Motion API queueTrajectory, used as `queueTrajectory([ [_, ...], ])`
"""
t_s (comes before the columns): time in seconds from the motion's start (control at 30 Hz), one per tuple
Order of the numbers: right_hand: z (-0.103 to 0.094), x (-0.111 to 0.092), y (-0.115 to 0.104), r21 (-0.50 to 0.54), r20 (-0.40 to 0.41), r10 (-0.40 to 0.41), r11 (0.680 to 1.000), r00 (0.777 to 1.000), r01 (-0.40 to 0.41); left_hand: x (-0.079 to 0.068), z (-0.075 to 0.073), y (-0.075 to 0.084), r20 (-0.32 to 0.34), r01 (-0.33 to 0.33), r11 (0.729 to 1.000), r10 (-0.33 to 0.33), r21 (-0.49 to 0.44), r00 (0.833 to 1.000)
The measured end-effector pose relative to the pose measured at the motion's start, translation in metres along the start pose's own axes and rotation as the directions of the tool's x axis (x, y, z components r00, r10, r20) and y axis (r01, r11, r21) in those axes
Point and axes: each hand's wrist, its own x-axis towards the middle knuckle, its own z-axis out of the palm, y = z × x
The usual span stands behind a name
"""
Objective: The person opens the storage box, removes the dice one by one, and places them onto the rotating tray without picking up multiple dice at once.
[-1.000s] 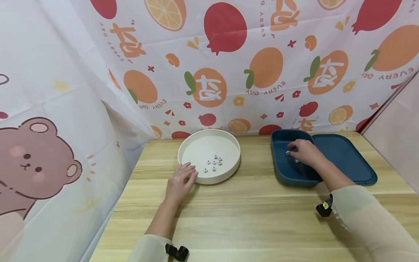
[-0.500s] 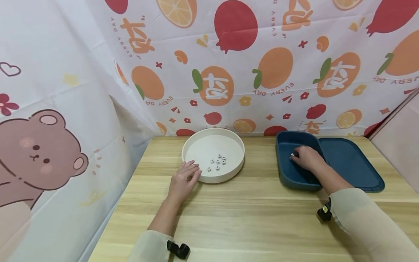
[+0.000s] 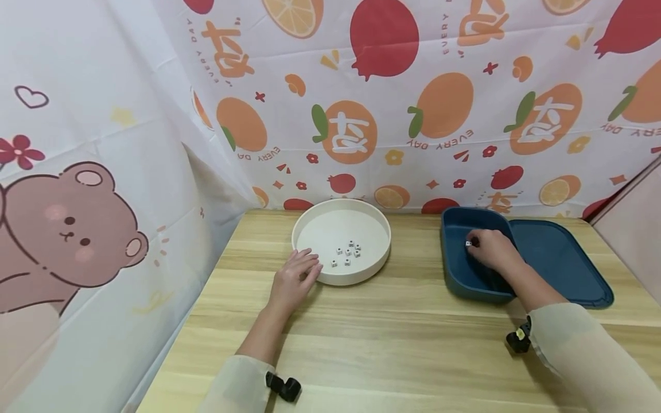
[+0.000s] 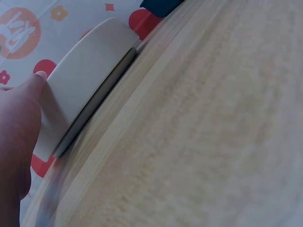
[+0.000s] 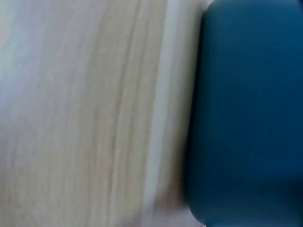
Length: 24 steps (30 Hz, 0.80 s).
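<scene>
My left hand [image 3: 293, 281] rests at the near left rim of a round white tray [image 3: 341, 278], its fingers fairly straight. In the left wrist view the thumb [image 4: 35, 85] touches the tray's outer wall [image 4: 90, 71]. Several small white dice [image 3: 348, 252] lie inside the tray. My right hand [image 3: 493, 249] reaches into a dark blue box [image 3: 451, 275], with thumb and fingertips pinching a small white die [image 3: 468, 244]. The box floor under the palm is hidden. Only the blue box's side [image 5: 246, 113] shows in the right wrist view, without the hand.
A blue lid [image 3: 560, 261] lies right of the box on the wooden table [image 3: 382, 338]. Behind stands a fruit-patterned cloth [image 3: 392, 115]. At the left hangs a white cloth with a bear [image 3: 72, 223].
The right hand has lowered in the box and closed its fingertips around a die; another die seen there earlier is now hidden. The left hand stays at the tray. The head view has shifted slightly.
</scene>
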Motion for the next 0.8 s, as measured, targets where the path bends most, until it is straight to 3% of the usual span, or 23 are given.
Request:
queueTrajectory([
  [0.2, -0.007, -0.004, -0.001, 0.060, -0.035, -0.003, 0.998, 0.999, 0.005, 0.001, -0.001, 0.001, 0.005, 0.002, 1.000, -0.002, 0.005, 1.000],
  [0.5, -0.013, -0.010, -0.002, 0.151, -0.180, -0.016, 0.988, 0.984, 0.044, 0.001, -0.003, -0.001, -0.002, -0.003, 1.000, 0.003, 0.003, 1.000],
  [0.8, -0.017, -0.015, -0.022, 0.213, -0.279, 0.007, 0.975, 0.960, 0.055, 0.000, -0.001, -0.001, 0.005, 0.002, 1.000, -0.002, -0.016, 1.000],
])
